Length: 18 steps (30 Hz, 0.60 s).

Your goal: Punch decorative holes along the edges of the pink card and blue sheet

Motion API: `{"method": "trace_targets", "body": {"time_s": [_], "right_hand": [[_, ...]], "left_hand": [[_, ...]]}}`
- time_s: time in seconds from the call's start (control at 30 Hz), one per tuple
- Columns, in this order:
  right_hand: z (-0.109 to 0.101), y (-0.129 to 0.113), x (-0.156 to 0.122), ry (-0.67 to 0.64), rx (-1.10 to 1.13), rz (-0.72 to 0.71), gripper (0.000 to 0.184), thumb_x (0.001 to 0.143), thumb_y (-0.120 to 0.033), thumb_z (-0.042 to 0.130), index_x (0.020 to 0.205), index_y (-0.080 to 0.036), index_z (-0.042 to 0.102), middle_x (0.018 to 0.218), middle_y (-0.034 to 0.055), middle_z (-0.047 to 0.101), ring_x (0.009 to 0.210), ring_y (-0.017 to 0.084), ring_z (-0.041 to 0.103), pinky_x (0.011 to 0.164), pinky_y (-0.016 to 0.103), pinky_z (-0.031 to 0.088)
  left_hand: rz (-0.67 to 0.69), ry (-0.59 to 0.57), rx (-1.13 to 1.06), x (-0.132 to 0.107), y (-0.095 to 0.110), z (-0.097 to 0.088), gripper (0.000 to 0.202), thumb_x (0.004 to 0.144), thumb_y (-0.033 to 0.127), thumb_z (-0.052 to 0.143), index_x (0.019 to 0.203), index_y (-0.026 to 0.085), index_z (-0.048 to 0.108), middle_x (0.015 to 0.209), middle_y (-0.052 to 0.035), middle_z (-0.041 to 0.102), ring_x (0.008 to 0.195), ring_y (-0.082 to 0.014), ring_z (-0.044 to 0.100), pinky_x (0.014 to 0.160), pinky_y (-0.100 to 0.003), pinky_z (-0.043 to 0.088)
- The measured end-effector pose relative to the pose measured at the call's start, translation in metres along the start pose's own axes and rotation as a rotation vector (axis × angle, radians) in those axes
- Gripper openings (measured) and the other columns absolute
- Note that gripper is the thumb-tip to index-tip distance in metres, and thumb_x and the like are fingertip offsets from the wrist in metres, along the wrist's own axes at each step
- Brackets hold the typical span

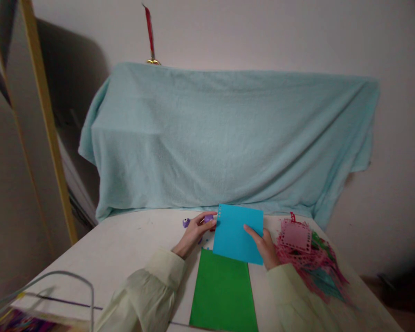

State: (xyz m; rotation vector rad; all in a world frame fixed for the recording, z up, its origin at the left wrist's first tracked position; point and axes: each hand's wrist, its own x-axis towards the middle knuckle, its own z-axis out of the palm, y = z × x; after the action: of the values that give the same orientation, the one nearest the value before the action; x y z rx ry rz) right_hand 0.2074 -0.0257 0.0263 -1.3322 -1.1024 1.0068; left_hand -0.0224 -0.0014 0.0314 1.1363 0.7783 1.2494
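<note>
My left hand (194,233) is closed on a small purple punch (209,219) at the left edge of a blue paper sheet (237,233). Small holes show along that edge. My right hand (264,246) holds the blue sheet from its right side, fingers on top of it. The sheet is lifted a little over the white table (124,249). A green paper sheet (223,293) lies flat on the table just below the blue one, between my two pale sleeves.
A heap of pink, green and blue paper cuttings (309,258) lies at the right of the table. A small purple piece (186,222) sits left of my left hand. A light blue towel (228,138) drapes something behind the table. A wire-handled basket (51,299) is at the lower left.
</note>
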Motion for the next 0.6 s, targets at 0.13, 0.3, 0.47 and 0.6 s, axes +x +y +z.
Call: {"method": "trace_targets", "body": {"time_s": [0.13, 0.3, 0.47, 0.6], "right_hand": [[-0.0002, 0.0024, 0.0008, 0.002, -0.002, -0.018, 0.041, 0.064, -0.049, 0.069, 0.091, -0.018, 0.068, 0.084, 0.0052, 0.072, 0.079, 0.025, 0.065, 0.071, 0.034, 0.048], [0.0006, 0.0003, -0.0007, 0.004, 0.021, -0.018, 0.038, 0.064, -0.049, 0.069, 0.089, -0.021, 0.069, 0.082, 0.0036, 0.073, 0.078, 0.026, 0.065, 0.071, 0.034, 0.049], [0.0001, -0.0007, -0.0010, 0.000, -0.007, -0.008, 0.035, 0.064, -0.049, 0.068, 0.086, -0.022, 0.069, 0.081, 0.0028, 0.073, 0.077, 0.026, 0.065, 0.070, 0.035, 0.049], [0.0002, 0.0005, -0.0008, 0.016, -0.020, 0.019, 0.035, 0.065, -0.049, 0.068, 0.087, -0.023, 0.068, 0.082, 0.0023, 0.073, 0.079, 0.026, 0.065, 0.070, 0.034, 0.049]], "left_hand": [[0.005, -0.008, -0.002, 0.0009, -0.0015, -0.0017, 0.045, 0.070, 0.035, 0.071, 0.109, 0.015, 0.062, 0.088, -0.0087, 0.065, 0.076, -0.0171, 0.060, 0.074, -0.030, 0.042], [-0.008, 0.004, 0.011, 0.0016, -0.0030, -0.0027, 0.046, 0.069, 0.036, 0.071, 0.109, 0.015, 0.063, 0.089, -0.0092, 0.066, 0.076, -0.0172, 0.060, 0.074, -0.030, 0.042], [-0.018, 0.006, -0.026, 0.0026, -0.0033, -0.0021, 0.049, 0.067, 0.036, 0.073, 0.110, 0.015, 0.063, 0.091, -0.0105, 0.066, 0.077, -0.0176, 0.060, 0.076, -0.030, 0.042], [-0.022, -0.009, -0.071, 0.0026, 0.0000, -0.0011, 0.051, 0.068, 0.038, 0.072, 0.113, 0.014, 0.062, 0.087, -0.0097, 0.066, 0.073, -0.0156, 0.059, 0.074, -0.029, 0.041]]}}
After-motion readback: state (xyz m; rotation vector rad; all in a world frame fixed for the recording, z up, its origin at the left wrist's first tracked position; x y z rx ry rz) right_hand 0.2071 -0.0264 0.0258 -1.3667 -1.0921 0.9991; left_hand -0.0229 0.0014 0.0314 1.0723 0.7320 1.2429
